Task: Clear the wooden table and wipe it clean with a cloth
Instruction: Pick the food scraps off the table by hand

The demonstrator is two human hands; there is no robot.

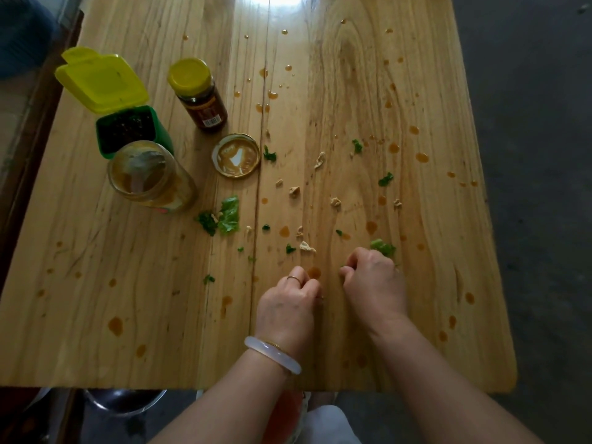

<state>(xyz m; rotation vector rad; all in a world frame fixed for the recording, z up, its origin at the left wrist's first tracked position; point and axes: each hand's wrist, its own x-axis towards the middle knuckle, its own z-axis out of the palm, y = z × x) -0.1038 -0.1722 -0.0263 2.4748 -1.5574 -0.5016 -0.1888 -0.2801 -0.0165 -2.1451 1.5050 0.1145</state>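
Two hands picking scraps off table (96, 283) | left hand (286, 310) grip pinched together, right hand (373, 280) grip clamped on greens (382, 247) | next: jars, then cloth

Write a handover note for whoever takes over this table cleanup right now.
Left hand and right hand: both curled, low over the near table, apparently pinching up scraps; contents not visible.
On the table: green box with its lid open, brown jar capped, open glass jar, its loose lid, leaf bits, sauce drops.
Done: little. Left: scraps, containers, wiping. No cloth in view.
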